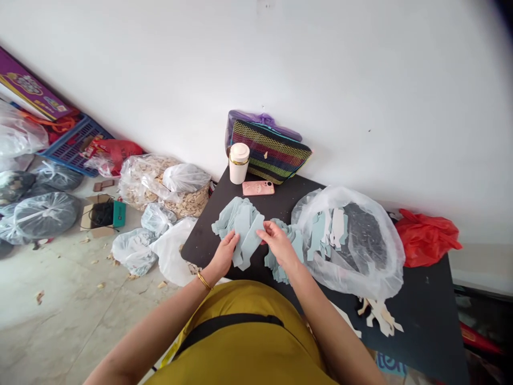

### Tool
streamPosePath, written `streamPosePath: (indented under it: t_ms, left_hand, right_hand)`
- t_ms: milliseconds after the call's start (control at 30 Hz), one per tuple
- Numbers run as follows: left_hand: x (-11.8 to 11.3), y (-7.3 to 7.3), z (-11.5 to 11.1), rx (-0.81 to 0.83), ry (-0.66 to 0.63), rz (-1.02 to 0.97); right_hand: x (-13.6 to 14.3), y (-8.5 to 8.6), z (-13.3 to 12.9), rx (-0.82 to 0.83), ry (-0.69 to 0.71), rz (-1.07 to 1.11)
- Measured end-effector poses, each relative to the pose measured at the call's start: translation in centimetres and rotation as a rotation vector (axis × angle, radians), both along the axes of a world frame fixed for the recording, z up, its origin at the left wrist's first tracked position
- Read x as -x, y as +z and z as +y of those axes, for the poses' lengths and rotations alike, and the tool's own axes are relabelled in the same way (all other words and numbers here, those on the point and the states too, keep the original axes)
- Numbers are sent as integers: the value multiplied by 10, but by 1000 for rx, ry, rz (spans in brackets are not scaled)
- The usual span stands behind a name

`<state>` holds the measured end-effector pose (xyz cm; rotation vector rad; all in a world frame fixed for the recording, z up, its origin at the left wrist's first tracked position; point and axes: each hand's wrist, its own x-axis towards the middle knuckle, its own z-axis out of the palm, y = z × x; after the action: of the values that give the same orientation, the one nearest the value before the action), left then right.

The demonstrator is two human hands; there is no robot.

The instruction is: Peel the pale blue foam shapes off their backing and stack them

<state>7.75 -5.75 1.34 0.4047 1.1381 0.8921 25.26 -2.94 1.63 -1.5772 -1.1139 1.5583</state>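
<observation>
Over the dark table, my left hand (225,252) is closed on a light blue cut piece (241,227). My right hand (277,241) pinches the upper end of another light blue piece (252,238), tilted beside the first. Behind them lies a pile of similar pieces (226,216). A second pile (294,243) sits beside and partly behind my right hand. To its right, an open clear plastic bag (371,267) holds more blue and white pieces (339,227).
On the black table (433,315) stand a white cup (239,164), a pink phone (256,187) and a striped mesh bag (272,152) against the wall. A red bag (427,238) lies right, with beige scraps (382,318) nearer. Filled bags (138,251) cover the floor left.
</observation>
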Motion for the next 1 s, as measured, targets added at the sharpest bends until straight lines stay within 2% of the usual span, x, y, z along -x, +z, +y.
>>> streamPosePath:
  t_ms: [100, 233, 333, 433, 500, 567, 667, 733, 800, 900, 1000]
  left_hand:
    - [19, -2, 6, -44, 111, 80]
    - [45, 6, 9, -48, 139, 124]
    - [52, 14, 7, -36, 127, 136]
    - [47, 15, 1, -46, 116, 134]
    - [39, 12, -4, -89, 103, 153]
    - [28, 6, -9, -145, 50, 215]
    - [11, -1, -15, -206, -97, 399]
    - [0, -3, -18, -243, -222, 502]
    - [-9, 0, -20, -302, -386, 526]
    - [-23, 2, -23, -358, -611, 433]
    - [-34, -5, -23, -313, -696, 408]
  right_hand:
    - [0, -17, 10, 15, -40, -17]
    - [21, -48, 31, -115, -21, -277]
    - [38, -59, 42, -210, -33, -384]
    - [43, -52, 42, -391, -46, -517]
    - [42, -40, 34, -440, -5, -476]
    - [40, -26, 22, -355, 51, -299]
    - [37, -12, 0, -204, 85, -43]
    - [27, -7, -14, -166, 26, 33]
    - [5, -5, -30, -149, -90, 30]
    - [-51, -5, -55, -139, -229, -106]
    - [-107, -10, -70, -110, -280, -336]
